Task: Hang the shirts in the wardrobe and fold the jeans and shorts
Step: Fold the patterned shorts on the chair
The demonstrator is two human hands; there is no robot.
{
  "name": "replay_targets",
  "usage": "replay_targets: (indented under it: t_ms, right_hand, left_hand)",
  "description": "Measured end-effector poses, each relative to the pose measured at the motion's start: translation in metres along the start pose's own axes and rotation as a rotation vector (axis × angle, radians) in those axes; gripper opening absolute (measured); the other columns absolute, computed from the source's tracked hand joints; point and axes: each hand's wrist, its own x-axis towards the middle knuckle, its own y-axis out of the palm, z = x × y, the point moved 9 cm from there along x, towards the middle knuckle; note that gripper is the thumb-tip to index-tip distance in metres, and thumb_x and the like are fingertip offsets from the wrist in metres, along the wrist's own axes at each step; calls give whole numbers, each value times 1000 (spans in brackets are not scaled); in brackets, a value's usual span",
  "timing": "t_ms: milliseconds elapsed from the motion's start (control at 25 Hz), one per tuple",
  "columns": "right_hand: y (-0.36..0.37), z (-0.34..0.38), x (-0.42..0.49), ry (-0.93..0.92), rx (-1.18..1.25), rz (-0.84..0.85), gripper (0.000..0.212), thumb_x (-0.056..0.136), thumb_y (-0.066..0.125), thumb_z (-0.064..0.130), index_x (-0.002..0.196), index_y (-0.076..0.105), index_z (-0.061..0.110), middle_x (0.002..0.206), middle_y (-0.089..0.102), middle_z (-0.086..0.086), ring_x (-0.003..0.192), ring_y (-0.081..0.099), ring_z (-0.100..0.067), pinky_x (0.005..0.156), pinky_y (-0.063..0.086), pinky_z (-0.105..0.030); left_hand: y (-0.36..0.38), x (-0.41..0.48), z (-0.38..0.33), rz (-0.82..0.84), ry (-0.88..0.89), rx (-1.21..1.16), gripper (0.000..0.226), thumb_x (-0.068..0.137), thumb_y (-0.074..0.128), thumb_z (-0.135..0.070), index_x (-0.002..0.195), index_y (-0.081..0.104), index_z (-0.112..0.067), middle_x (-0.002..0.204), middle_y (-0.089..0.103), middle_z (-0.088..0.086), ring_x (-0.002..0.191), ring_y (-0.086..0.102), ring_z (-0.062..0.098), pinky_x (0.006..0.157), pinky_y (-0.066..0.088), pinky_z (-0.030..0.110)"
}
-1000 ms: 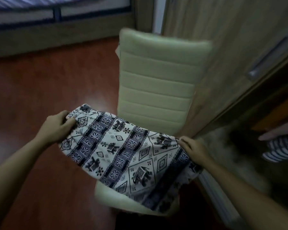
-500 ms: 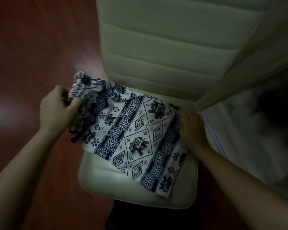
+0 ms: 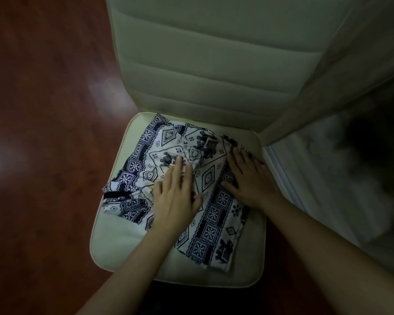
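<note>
White shorts with a dark blue elephant and diamond print (image 3: pixel 209 226) lie folded on the seat of a cream padded chair (image 3: pixel 127 244). My left hand (image 3: pixel 176 194) presses flat on the middle of the shorts, fingers straight and pointing away from me. My right hand (image 3: pixel 248 176) lies flat on the right part of the fabric, fingers spread, near the seat's right edge. The shorts' left end is bunched at the seat's left side.
The chair's ribbed backrest (image 3: pixel 203 60) rises behind the seat. A dark red wooden floor (image 3: pixel 43 133) spreads to the left. To the right a wardrobe door (image 3: pixel 362 42) stands and a pale shaggy rug (image 3: pixel 328 178) lies close to the chair.
The shorts went from held up in the air to laid on the seat. My left hand let go of the bunched end and folded it over; both hands now press flat.
</note>
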Motion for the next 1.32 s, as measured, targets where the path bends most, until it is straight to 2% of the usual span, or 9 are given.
replay_targets:
  t_ms: [120,200,320,480,640,800,1040,1240,1320]
  right_hand:
    - [1,1,0,8,8,25,78,90,18,66,134,-31,25,143,-39,2,137,-30,-14,112,-12,-39]
    - [1,2,1,10,1,27,77,91,21,63,133,-32,24,143,-39,1,136,-31,-15,112,-13,-40]
    - [1,3,1,2,10,45,78,92,20,63,135,-31,24,143,-39,0,139,-29,-18,113,-13,-42]
    - [0,4,-3,29,33,21,79,92,21,63,143,-24,23,143,-38,2,140,-27,-18,114,-11,-44]
    - [6,11,-27,79,130,23,76,93,22,61,145,-20,25,148,-32,4,142,-23,-18,115,-8,-44]
    - [22,17,-56,218,412,41,66,96,19,56,150,-1,25,158,-10,0,146,-5,-23,119,5,-46]
    - [34,19,-65,475,1226,-79,51,91,45,49,127,48,13,132,46,-6,124,45,-23,105,36,-38]
    - [10,18,-72,420,1462,-146,42,104,19,30,145,25,20,143,27,7,136,24,-13,111,28,-33]
    - [7,15,-73,456,1478,-160,57,98,18,50,145,23,18,150,21,6,136,26,-11,108,27,-28]
  left_hand:
    - [14,-5,-5,88,19,-2,83,87,11,-69,151,1,-16,158,-2,3,146,2,19,114,20,48]
    - [-14,-2,2,-11,-49,-168,79,87,5,-65,151,5,-19,158,3,-2,145,6,17,114,13,41]
    - [-67,20,50,-255,-219,-282,65,93,30,-50,147,27,-14,151,31,6,136,26,23,108,21,43]
    - [-31,51,124,210,-431,-192,87,76,70,-47,142,27,-10,137,45,19,121,45,35,104,35,51]
    - [-21,60,114,308,-386,-326,75,73,80,-23,132,38,-4,122,56,23,109,54,38,95,46,44]
    - [-70,91,73,136,-94,-125,26,77,68,-6,102,58,-5,103,60,21,94,57,38,78,50,46]
    - [-137,51,-36,-376,674,131,27,78,60,-7,104,63,-1,85,56,20,75,55,33,54,47,40]
    - [-61,-24,-2,-232,471,-131,12,89,60,-21,100,57,-23,77,54,1,68,46,19,61,31,28]
    - [-13,-56,11,-171,530,38,39,81,62,-15,118,55,-27,99,52,7,79,50,24,66,33,31]
